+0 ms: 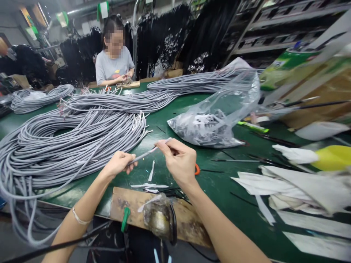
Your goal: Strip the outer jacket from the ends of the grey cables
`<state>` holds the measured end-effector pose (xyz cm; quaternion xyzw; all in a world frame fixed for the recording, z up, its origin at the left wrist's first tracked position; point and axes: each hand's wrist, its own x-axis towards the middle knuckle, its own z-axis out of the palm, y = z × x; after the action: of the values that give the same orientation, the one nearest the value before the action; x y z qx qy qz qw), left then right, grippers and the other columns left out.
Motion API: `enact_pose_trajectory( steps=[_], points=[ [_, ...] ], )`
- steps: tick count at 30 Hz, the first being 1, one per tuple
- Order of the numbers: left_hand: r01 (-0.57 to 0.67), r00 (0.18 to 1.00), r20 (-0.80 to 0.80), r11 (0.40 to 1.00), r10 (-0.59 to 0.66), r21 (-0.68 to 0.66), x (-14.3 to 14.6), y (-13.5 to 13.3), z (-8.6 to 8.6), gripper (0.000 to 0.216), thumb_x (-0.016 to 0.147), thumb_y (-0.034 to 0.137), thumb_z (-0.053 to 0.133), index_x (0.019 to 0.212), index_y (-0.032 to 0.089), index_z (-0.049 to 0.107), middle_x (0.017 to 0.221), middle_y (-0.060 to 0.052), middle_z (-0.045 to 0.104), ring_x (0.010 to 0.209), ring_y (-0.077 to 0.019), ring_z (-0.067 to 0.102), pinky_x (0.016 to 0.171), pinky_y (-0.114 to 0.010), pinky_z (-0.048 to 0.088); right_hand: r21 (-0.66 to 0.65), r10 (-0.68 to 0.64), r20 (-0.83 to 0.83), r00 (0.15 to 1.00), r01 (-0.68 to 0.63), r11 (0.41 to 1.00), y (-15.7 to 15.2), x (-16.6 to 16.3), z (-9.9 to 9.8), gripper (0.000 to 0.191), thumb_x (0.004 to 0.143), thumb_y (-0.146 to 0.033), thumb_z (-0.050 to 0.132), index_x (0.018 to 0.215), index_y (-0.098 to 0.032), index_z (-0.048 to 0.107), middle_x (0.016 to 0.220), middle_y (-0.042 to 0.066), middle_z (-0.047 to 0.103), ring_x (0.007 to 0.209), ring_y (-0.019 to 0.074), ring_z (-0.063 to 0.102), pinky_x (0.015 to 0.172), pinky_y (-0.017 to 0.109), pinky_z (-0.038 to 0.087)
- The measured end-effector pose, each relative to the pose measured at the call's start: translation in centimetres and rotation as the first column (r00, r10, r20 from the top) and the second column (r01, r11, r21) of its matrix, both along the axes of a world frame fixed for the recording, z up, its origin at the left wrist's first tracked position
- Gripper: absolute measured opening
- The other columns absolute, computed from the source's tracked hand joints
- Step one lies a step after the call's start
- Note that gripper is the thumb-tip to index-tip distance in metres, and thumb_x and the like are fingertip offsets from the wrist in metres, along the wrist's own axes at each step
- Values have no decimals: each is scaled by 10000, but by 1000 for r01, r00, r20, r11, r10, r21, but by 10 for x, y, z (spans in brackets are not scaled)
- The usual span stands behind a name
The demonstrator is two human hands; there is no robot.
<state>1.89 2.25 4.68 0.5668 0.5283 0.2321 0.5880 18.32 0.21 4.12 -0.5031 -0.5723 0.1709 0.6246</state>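
My left hand [118, 164] is closed around a grey cable [142, 156], gripping it just behind its end. My right hand [178, 159] pinches the cable's tip, where a pale strip sticks out past the fingers. Both hands hover above the green table [216, 182], just beyond a worn wooden board [186, 219] clamped to the near edge. White strips [150, 185] of stripped covering lie on the table under my hands. A large heap of grey cables [68, 142] spreads to the left.
A clear plastic bag [216, 117] of small parts lies right of centre. White paper scraps [296, 190] and a yellow object [331, 157] sit at the right. Cardboard boxes [309, 80] stand at far right. A person in a grey shirt [113, 65] works across the table.
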Motion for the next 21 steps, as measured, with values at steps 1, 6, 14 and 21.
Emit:
enact_pose_trajectory(
  steps=[1,6,14,21],
  points=[
    [21,1000,-14,1000,-21,-3,-3,1,0,322,759,306,451,511,120,539,370,29,474,310,-49,412,378,-180,240,2,6,2,1000,-6,1000,0,0,0,330,767,-296,559,468,-162,520,499,-12,490,461,73,348,450,227,270],
    [47,998,-41,998,-45,48,-15,7,-1,320,716,367,558,534,105,585,426,-9,566,416,-73,516,460,-179,344,-38,143,-24,989,-144,989,3,-1,-1,274,740,-317,587,517,-157,606,580,24,634,468,88,457,449,220,336],
    [46,986,164,998,-41,-30,-28,12,3,394,477,446,773,592,90,651,547,-48,641,440,-73,516,430,-176,354,-74,184,-250,951,-208,975,5,6,3,158,621,-321,677,631,-164,695,650,34,687,533,130,574,501,237,458],
    [171,984,29,976,-176,137,-30,7,6,283,657,376,674,712,99,702,619,-49,667,535,-105,555,569,-222,447,-88,169,-244,955,-195,977,4,5,7,170,633,-324,662,604,-158,677,589,23,650,515,124,559,479,222,442]
  ],
)
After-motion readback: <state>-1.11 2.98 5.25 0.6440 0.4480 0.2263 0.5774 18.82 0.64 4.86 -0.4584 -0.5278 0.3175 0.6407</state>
